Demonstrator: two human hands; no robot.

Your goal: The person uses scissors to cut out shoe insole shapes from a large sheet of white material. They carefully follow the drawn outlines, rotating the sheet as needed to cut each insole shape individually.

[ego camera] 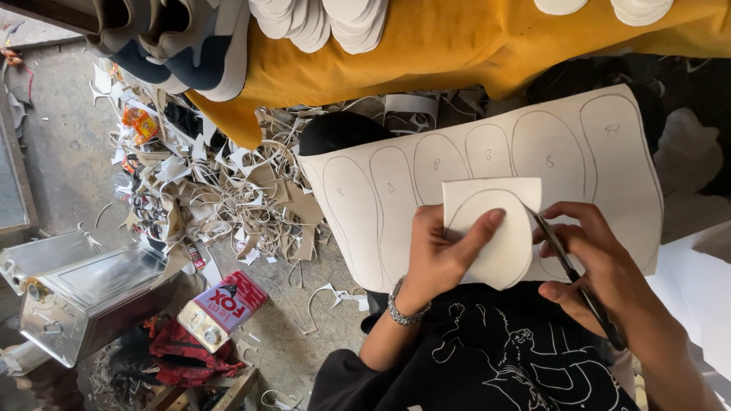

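Observation:
My left hand [442,255] grips a small white piece of sheet material [495,228] with a curved pencil outline on it, thumb on top. My right hand [590,262] holds dark scissors [567,266], whose blades meet the right edge of that piece. Under both hands lies a large white sheet [609,152] across my lap, marked with several sole-shaped outlines. A metal bracelet sits on my left wrist.
A heap of white offcuts [228,198] covers the concrete floor to the left. A yellow cloth [457,46] drapes a table holding stacked white insoles and shoes. A metal box [91,297] and a red-and-white can [221,308] lie at lower left.

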